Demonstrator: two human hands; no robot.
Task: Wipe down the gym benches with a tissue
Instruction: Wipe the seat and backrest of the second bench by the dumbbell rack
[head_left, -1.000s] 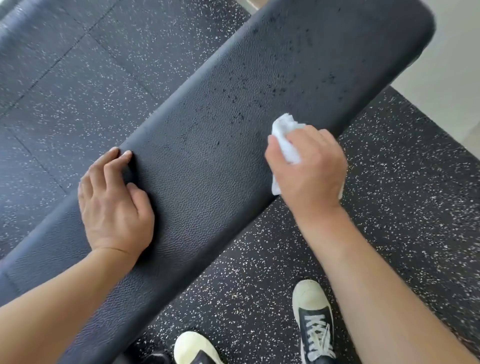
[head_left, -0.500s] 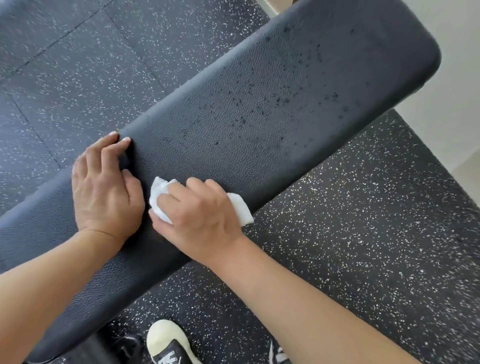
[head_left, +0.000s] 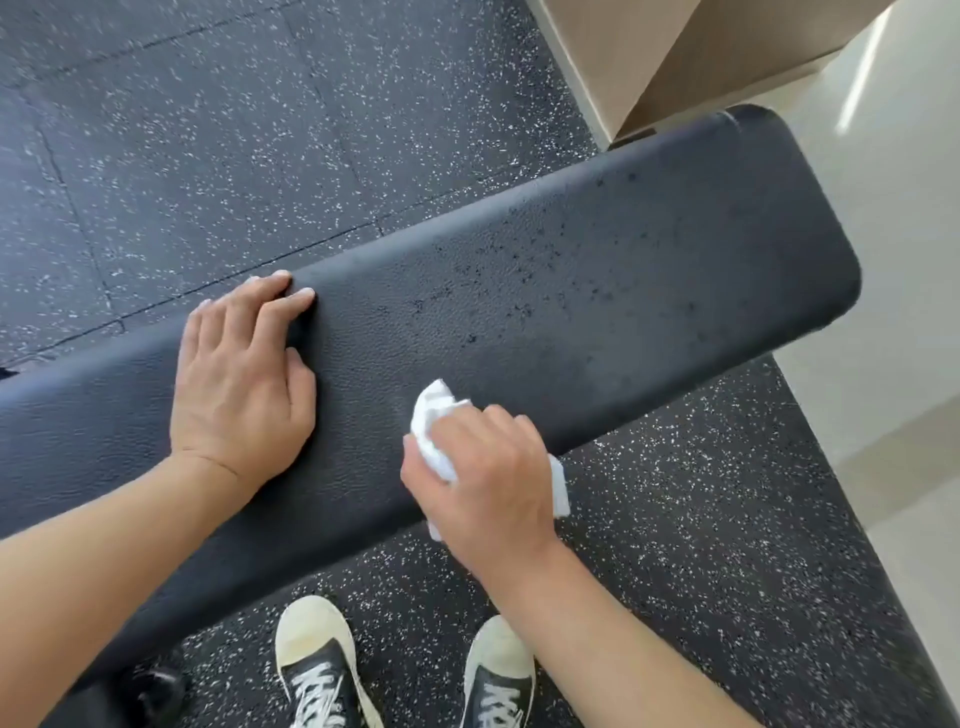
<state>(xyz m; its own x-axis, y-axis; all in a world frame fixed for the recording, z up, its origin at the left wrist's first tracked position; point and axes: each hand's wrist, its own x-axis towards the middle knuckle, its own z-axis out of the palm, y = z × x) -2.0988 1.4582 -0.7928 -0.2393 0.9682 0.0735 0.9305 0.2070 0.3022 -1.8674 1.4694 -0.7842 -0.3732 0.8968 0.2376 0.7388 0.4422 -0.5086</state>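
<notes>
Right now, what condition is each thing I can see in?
bench: black pad, dark droplets speckling its far half.
tissue: crumpled, pressed on the pad's near edge.
right hand: grip curled round the tissue.
left hand: flat on the pad, fingertips at the far edge.
shoes: laced, standing on the speckled floor.
cardboard box: standing beyond the bench end.

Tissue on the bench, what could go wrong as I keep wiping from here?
1. The tissue is bunched small in your right hand, so each pass covers little; the dark specks toward the far end of the bench could get missed.
2. It sits near the bench's front edge, so a stroke might slide off.
3. Your left hand rests on the pad; the patch beneath it may stay unwiped.
</notes>
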